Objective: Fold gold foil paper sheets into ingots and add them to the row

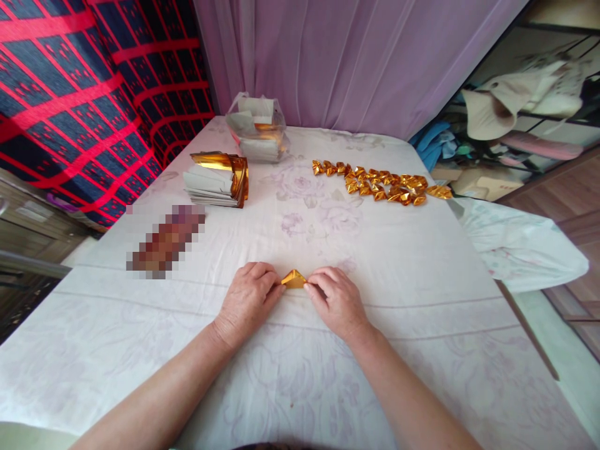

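Note:
Between my two hands is a small piece of folded gold foil paper (294, 279), peaked in the middle like a low triangle. My left hand (252, 294) pinches its left corner between thumb and fingers. The right corner is pinched the same way by my right hand (338, 300). Farther off to the left stands a stack of foil paper sheets (210, 186), gold on one side and pale grey on the other. Several folded gold foil pieces (370, 181) lie in rows at the back right of the table.
A clear plastic bag (259, 128) with more sheets stands at the back of the cloth-covered table (300, 375). A blurred-out reddish item (166, 242) lies at left. Purple curtain (347, 62) hangs behind; shelves with a pale cap (492, 103) stand at right.

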The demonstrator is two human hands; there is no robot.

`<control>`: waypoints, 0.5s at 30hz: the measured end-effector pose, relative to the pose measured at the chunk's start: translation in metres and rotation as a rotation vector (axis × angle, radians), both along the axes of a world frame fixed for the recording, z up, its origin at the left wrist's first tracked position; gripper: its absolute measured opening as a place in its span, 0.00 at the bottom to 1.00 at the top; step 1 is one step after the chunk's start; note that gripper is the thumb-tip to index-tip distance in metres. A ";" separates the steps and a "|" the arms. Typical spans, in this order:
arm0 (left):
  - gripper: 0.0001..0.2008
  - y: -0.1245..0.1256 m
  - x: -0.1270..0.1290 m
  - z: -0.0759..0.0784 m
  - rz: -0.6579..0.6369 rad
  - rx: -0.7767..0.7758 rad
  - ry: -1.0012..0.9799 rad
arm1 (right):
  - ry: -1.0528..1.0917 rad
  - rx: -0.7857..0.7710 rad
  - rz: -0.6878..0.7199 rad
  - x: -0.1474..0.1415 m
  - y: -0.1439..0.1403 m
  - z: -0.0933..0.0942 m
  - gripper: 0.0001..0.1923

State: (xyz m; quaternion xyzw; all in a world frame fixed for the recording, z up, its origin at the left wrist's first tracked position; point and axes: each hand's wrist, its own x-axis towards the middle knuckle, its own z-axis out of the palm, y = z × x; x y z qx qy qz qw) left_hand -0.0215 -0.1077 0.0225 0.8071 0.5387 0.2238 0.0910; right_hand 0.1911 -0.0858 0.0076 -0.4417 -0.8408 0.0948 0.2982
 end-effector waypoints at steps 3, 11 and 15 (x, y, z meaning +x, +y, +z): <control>0.07 0.001 0.001 -0.001 0.026 -0.012 -0.013 | -0.011 -0.006 -0.037 -0.003 0.000 0.000 0.09; 0.09 0.002 0.007 0.000 0.095 -0.024 -0.011 | -0.064 -0.011 -0.136 -0.009 -0.003 -0.001 0.09; 0.09 0.002 0.010 0.002 0.125 -0.049 0.005 | -0.083 -0.016 -0.164 -0.011 -0.003 -0.002 0.07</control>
